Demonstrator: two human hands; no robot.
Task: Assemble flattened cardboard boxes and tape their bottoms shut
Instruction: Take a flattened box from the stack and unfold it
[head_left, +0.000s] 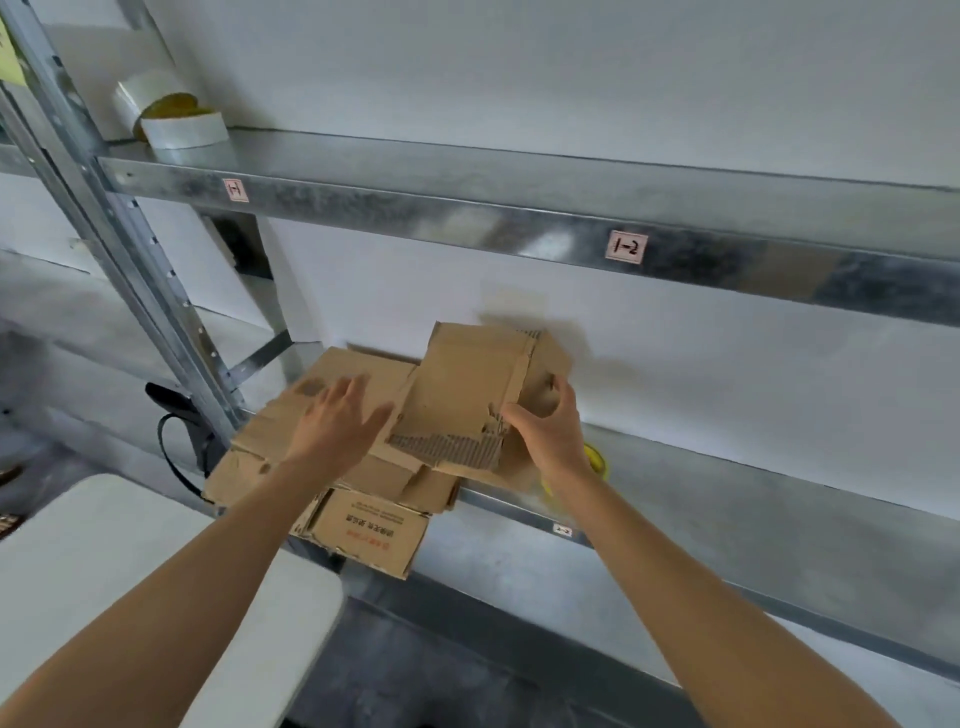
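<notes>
At the centre of the frame the right hand (550, 431) grips the torn edge of a flattened box (467, 395) above the cardboard stack (332, 467), the left hand (340, 421) flat and open; it looks light, worn, better held at firm edges.

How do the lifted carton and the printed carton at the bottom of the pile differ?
The lifted carton is tilted up, gripped by the right hand; the printed carton lies flat under the pile. The lifted carton's face is plain with torn, exposed fluting; the printed carton shows red and black text. Both are brown, flattened cardboard.
</notes>
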